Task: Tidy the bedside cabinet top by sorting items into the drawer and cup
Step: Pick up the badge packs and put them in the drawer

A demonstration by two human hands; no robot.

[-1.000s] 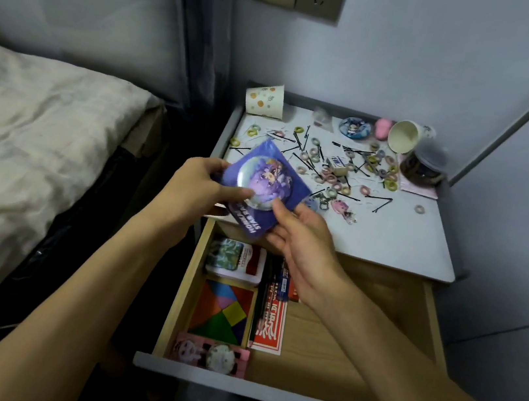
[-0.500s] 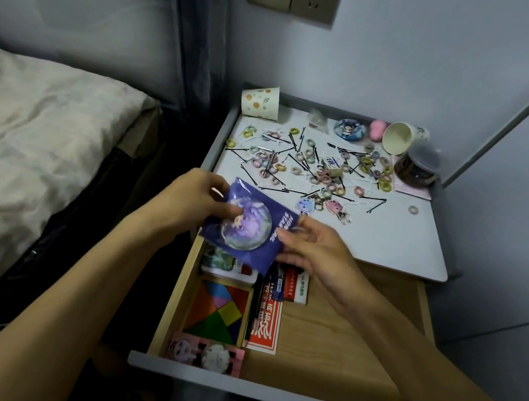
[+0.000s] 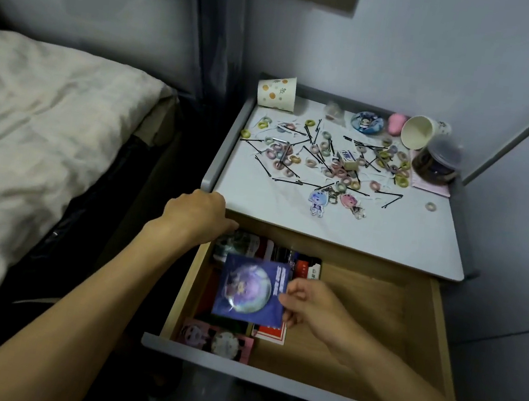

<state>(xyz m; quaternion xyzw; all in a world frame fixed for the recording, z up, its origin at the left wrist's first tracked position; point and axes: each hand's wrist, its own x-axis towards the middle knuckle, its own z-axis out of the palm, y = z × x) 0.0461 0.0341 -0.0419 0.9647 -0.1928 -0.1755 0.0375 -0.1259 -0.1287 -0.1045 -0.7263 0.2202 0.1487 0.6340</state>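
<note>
My right hand (image 3: 312, 307) pinches the right edge of a purple badge packet (image 3: 251, 289) and holds it low over the left side of the open wooden drawer (image 3: 375, 320). My left hand (image 3: 199, 214) holds nothing; its fingers curl at the drawer's back left corner, under the front edge of the cabinet top (image 3: 371, 237). Small hair ties (image 3: 341, 172) and black hairpins (image 3: 389, 196) lie scattered over the top. A dotted paper cup (image 3: 277, 92) stands upside down at the back left. A second cup (image 3: 419, 131) lies on its side at the back right.
Two cartoon keychains (image 3: 334, 204), a round badge (image 3: 366, 122), a pink blob (image 3: 397, 122) and a lidded jar (image 3: 438, 163) also sit on the top. The drawer holds a pink card (image 3: 217, 342), a red box (image 3: 270, 333) and other packets. A bed (image 3: 35, 138) lies left, a wall right.
The purple packet has gone down from the cabinet's front edge into the drawer. My left hand let go of it and moved up to the drawer's back left corner.
</note>
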